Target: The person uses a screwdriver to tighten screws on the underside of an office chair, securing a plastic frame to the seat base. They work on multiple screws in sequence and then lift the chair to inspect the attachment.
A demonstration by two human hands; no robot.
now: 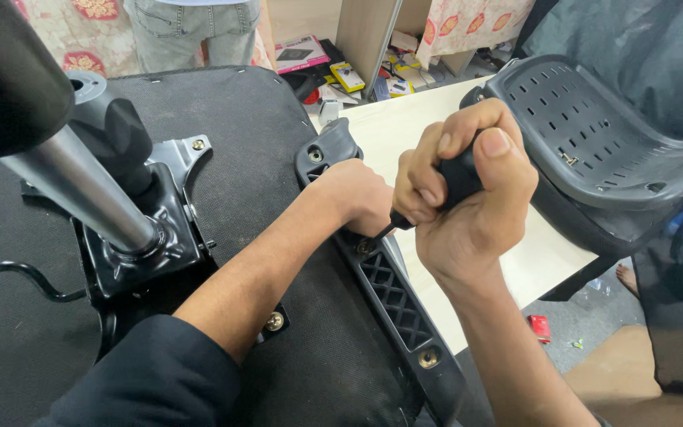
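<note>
An upturned office chair seat (254, 134) lies on the wooden table, its black fabric underside facing up. A black plastic armrest bracket (393, 296) runs along the seat's right edge. My left hand (353, 198) is closed on the bracket near its upper end. My right hand (468, 202) grips the black handle of a screwdriver (456, 178), whose tip points down at a bolt on the bracket just below my left hand. Brass-coloured bolts (428, 358) show along the bracket.
A black metal tilt plate (164, 229) with a chrome gas cylinder (73, 186) stands on the seat at left. A black perforated chair back (594, 134) lies at right. A person in jeans (191, 32) stands beyond the seat. Boxes (302, 54) litter the floor behind.
</note>
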